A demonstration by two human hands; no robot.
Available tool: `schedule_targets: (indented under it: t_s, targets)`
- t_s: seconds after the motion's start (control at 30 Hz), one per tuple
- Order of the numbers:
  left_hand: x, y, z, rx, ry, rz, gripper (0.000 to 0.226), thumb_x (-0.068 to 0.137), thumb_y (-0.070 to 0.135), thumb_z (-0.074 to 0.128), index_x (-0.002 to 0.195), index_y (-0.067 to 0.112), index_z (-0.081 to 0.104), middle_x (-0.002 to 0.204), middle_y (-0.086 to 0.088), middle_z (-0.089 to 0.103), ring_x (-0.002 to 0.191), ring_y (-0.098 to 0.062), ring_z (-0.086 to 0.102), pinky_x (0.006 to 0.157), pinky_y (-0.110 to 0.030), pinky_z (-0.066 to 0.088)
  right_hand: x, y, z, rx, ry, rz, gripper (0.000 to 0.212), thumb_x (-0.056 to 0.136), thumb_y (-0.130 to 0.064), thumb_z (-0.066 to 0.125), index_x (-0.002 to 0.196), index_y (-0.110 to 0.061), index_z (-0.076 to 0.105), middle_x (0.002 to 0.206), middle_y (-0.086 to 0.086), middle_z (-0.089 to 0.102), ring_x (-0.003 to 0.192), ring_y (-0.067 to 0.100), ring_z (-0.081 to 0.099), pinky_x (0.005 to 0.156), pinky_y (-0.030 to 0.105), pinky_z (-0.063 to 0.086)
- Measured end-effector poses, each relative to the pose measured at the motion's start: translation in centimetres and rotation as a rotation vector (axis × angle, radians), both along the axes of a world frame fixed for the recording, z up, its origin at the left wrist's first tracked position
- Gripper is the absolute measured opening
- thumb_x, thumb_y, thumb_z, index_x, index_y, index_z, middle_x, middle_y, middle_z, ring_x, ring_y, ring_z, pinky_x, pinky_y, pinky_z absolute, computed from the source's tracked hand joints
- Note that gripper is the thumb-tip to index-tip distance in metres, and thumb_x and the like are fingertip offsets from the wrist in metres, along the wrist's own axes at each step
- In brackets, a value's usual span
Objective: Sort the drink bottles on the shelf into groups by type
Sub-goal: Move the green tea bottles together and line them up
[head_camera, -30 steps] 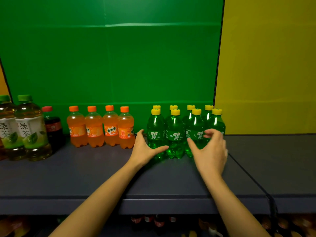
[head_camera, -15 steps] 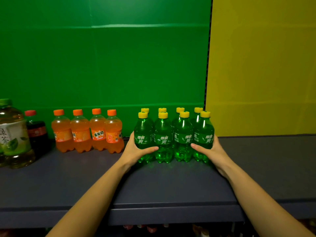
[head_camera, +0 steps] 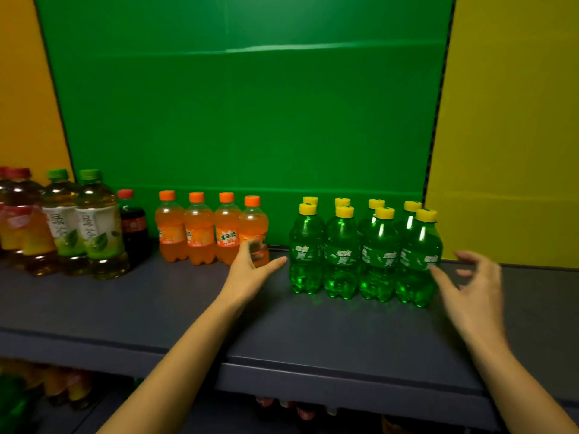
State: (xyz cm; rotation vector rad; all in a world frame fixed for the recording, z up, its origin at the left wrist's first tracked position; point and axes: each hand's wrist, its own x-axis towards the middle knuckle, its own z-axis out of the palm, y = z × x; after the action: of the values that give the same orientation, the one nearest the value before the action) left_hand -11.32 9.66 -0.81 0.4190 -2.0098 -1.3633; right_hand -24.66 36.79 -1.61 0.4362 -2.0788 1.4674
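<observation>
Your left hand and right hand are wide, empty. Green bottles between them and orange bottles beside your left look grouped; tea bottles farther left may need sorting.

Seen from a head-worn camera: a person's left hand and slender left forearm are uncovered along their whole visible length, as are the right hand and right forearm. Motion blur softens the right hand's fingers, leaving nail detail unreadable.
</observation>
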Motion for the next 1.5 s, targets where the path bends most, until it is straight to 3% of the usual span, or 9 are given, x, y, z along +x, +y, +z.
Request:
schedule_targets:
  t_s: [0.07,0.2,0.27,0.4,0.53,0.7,0.83,1.23,1.5]
  targets:
    - [2.7,-1.2,0.1,-0.165,0.039,0.103,0.042,0.081,0.02,0.067,0.118,0.013,0.049,0.113,-0.004,0.058,0.1,-0.016,0.057,0.089,-0.033,0.049,1.0,0.2,0.0,0.019,0.02,0.087,0.018,0.081,-0.011,0.066,0.096,-0.017,0.058,0.101,0.012,0.062,0.074,0.002,0.057,0.068,0.012,0.042]
    - [8.6,-4.1,0.2,-0.574,-0.057,0.313,0.013,0.084,0.026,0.062,0.095,0.02,0.061,0.085,0.01,0.061,0.081,-0.011,0.059,0.073,-0.033,0.051,4.3,-2.2,0.2,0.203,0.013,0.301,0.024,0.08,-0.008,0.066,0.079,-0.03,0.057,0.078,-0.008,0.065,0.077,-0.005,0.057,0.062,0.003,0.04]
    - [11.6,-5.5,0.0,-0.687,-0.112,0.385,0.009,0.084,0.029,0.06,0.091,0.022,0.061,0.085,0.01,0.063,0.081,-0.012,0.059,0.071,-0.034,0.05,6.2,-4.3,0.1,0.304,0.044,0.352,0.025,0.079,-0.009,0.066,0.079,-0.032,0.058,0.073,-0.009,0.066,0.081,-0.006,0.057,0.063,0.006,0.041]
    - [17.5,-8.4,-0.9,-0.783,-0.182,0.455,0.011,0.085,0.033,0.059,0.087,0.022,0.061,0.083,0.009,0.063,0.079,-0.01,0.058,0.065,-0.03,0.048,10.3,-9.5,-0.1,0.453,0.088,0.431,0.019,0.078,-0.022,0.067,0.077,-0.039,0.058,0.096,-0.037,0.056,0.088,-0.004,0.056,0.062,0.02,0.046]
    - [23.1,-12.1,-1.5,-0.786,-0.237,0.483,0.012,0.084,0.036,0.059,0.083,0.024,0.06,0.08,0.01,0.062,0.076,-0.009,0.058,0.062,-0.03,0.049,14.8,-15.4,-0.8,0.506,0.066,0.497,0.016,0.078,-0.025,0.067,0.076,-0.038,0.059,0.076,-0.017,0.066,0.083,0.001,0.058,0.068,0.031,0.051]
    - [28.7,-17.3,-1.8,-0.9,-0.286,0.508,0.017,0.085,0.039,0.057,0.081,0.023,0.06,0.079,0.009,0.064,0.077,-0.012,0.06,0.054,-0.019,0.036,20.1,-22.7,-1.1,0.538,0.077,0.557,0.013,0.081,-0.03,0.063,0.08,-0.041,0.057,0.08,-0.017,0.064,0.078,0.001,0.059,0.07,0.03,0.051]
    - [31.4,-21.5,-1.5,-1.019,-0.362,0.493,0.031,0.078,0.048,0.043,0.079,0.022,0.06,0.074,0.008,0.064,0.072,-0.015,0.063,0.051,-0.022,0.037,22.8,-27.7,-0.9,0.545,0.089,0.556,0.008,0.083,-0.033,0.06,0.089,-0.038,0.058,0.084,-0.017,0.062,0.081,-0.001,0.056,0.071,0.029,0.049]
    - [28.1,-31.4,0.8,-0.888,-0.307,0.456,0.032,0.084,0.039,0.057,0.109,0.019,0.052,0.109,0.001,0.062,0.097,-0.021,0.059,0.073,-0.035,0.049,22.1,-38.5,2.0,0.643,0.144,0.487,0.02,0.085,-0.033,0.059,0.104,-0.031,0.054,0.09,-0.016,0.058,0.088,0.006,0.058,0.075,0.031,0.051]
    - [21.6,-34.5,0.6,-0.621,-0.102,0.267,0.066,0.08,0.028,0.067,0.134,0.016,0.033,0.135,-0.003,0.046,0.121,-0.02,0.048,0.097,-0.034,0.044,19.0,-44.6,3.2,0.596,0.101,0.542,0.067,0.076,-0.047,0.067,0.129,-0.017,0.04,0.114,-0.005,0.053,0.092,0.01,0.054,0.081,0.029,0.048]
